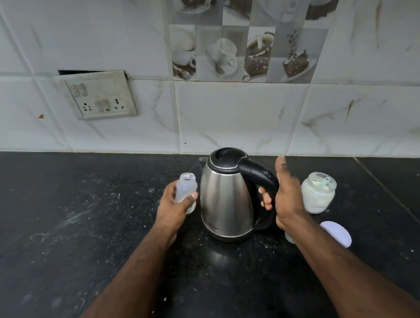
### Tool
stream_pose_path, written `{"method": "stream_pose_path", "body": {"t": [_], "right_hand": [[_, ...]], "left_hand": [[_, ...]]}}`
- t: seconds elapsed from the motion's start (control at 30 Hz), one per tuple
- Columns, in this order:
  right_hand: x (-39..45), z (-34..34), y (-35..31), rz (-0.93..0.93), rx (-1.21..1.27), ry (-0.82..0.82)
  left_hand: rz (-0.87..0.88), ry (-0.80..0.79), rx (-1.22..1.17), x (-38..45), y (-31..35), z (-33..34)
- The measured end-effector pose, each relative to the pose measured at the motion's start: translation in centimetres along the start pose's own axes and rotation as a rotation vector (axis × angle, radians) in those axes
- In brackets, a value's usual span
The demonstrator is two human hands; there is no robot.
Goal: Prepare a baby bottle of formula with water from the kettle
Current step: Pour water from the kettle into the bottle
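Observation:
A steel kettle [225,197] with a black lid and handle stands upright on the black counter [60,231]. My right hand [285,195] wraps its fingers around the kettle handle, thumb pointing up. Left of the kettle, my left hand [173,206] holds a clear, uncapped baby bottle [185,189] upright on the counter. An open glass jar of white formula powder [318,192] with a scoop inside stands right of the kettle.
A white lid [337,233] lies on the counter near my right forearm, with a small pale piece partly hidden beside it. A tiled wall with a switch and socket plate [100,97] runs behind the counter.

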State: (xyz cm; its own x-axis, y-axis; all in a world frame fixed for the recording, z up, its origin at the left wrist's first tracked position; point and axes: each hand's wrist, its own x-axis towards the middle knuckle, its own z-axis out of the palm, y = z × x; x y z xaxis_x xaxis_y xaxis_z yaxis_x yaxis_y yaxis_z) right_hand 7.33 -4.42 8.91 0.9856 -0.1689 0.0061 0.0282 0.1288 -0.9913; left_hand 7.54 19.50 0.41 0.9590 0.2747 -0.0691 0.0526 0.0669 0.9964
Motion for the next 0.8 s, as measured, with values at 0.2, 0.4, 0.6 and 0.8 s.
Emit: {"method": "stream_pose_path", "body": {"t": [0.2,0.4,0.6,0.8], "right_hand": [[-2.1,0.2,0.1,0.028,-0.027,-0.052],[-3.2,0.3,-0.3,0.026,-0.057,-0.074],[-3.8,0.2,-1.1,0.031,-0.072,-0.087],[-4.2,0.6,-1.9,0.042,-0.112,-0.084]], "left_hand": [[-0.025,-0.018,-0.069,-0.7,-0.9,-1.0],[-0.028,-0.058,-0.087,-0.9,-1.6,-1.7],[-0.030,-0.066,-0.098,-1.1,-1.4,-1.8],[-0.026,-0.079,-0.093,-1.1,-1.4,-2.0]]}}
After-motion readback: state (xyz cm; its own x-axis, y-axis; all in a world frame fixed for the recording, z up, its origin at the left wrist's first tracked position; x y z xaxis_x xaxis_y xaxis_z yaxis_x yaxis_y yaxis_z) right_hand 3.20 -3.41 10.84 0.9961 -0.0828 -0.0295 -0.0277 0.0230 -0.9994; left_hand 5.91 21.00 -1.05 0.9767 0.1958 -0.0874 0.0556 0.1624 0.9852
